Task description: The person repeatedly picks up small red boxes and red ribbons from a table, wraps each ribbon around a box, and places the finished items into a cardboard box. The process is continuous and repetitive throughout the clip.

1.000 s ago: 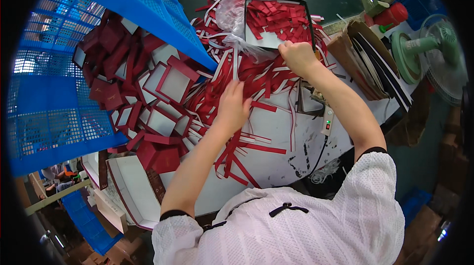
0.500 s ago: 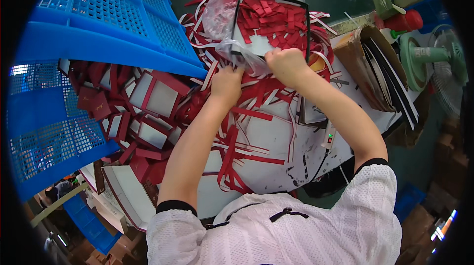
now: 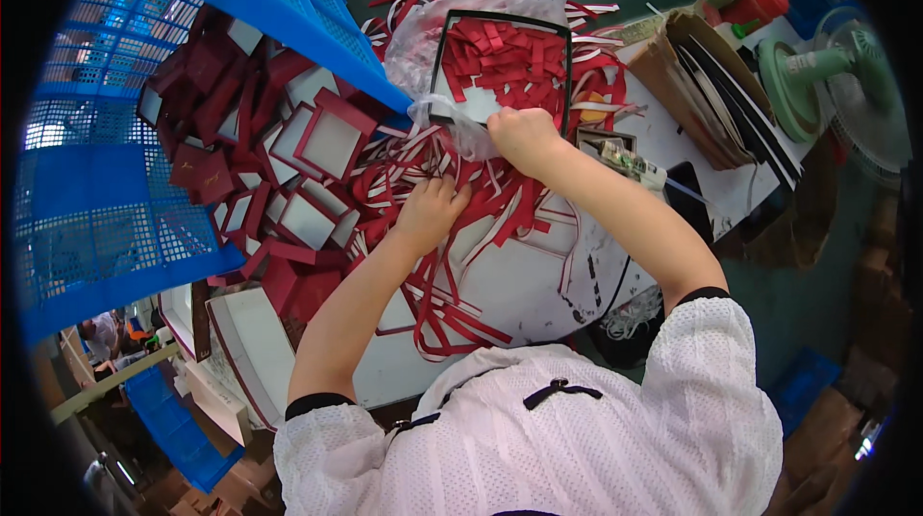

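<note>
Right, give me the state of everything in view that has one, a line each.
Black-rimmed tray, open, partly filled.
Short red pieces, loose in the tray.
Ribbons, tangled.
Left hand, fingers bent over the ribbons; grip unclear.
Right hand, fingers curled at the tray's near edge; grip unclear.
Plastic bag, crumpled.
Dark red boxes, heaped against the blue crate, several open.
Cardboard box, open, sheets inside.
Fan, spinning or not, unclear.

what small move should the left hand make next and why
Probably sweep the tangled red and white ribbons slightly aside with the left hand: they crowd the near edge of the black-rimmed square tray, the left hand's fingers rest among them, and the right hand is occupied holding that edge.
</note>
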A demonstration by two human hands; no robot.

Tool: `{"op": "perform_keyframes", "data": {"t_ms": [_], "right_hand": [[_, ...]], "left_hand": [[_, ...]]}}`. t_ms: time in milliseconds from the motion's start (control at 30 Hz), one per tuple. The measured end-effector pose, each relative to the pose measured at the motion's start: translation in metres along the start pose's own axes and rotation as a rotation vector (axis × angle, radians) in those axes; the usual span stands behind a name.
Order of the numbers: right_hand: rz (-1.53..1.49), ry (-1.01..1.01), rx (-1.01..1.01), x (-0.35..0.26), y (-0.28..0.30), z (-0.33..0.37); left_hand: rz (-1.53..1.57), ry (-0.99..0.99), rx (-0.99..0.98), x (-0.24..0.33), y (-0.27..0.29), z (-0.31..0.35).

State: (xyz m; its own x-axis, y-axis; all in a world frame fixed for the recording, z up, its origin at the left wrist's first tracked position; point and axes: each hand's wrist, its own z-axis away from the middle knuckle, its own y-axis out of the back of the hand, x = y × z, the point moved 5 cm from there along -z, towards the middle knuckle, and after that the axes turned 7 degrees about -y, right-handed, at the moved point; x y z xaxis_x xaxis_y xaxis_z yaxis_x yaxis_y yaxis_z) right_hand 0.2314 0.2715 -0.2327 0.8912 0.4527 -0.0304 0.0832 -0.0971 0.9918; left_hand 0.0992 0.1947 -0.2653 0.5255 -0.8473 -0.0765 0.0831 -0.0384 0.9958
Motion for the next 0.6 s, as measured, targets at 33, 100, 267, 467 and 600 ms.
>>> {"op": "perform_keyframes", "data": {"t_ms": [33,100,267,467,600], "right_hand": [[-0.005,-0.004,0.031,-0.002,0.007,0.005],[-0.014,-0.023,-0.011,-0.003,0.015,0.016],[-0.143,-0.039,0.194,-0.01,0.033,0.056],[-0.303,0.051,0.347,-0.024,0.04,0.1],[-0.119,-0.185,0.427,0.027,0.04,0.053]], "left_hand": [[-0.034,0.003,0.01,0.005,-0.001,0.006],[-0.023,0.097,-0.038,0.013,0.0,0.019],[0.206,0.364,-0.092,0.04,0.027,0.05],[0.35,0.432,-0.077,0.108,0.02,0.132],[0.334,0.513,-0.112,0.147,-0.001,0.158]]}}
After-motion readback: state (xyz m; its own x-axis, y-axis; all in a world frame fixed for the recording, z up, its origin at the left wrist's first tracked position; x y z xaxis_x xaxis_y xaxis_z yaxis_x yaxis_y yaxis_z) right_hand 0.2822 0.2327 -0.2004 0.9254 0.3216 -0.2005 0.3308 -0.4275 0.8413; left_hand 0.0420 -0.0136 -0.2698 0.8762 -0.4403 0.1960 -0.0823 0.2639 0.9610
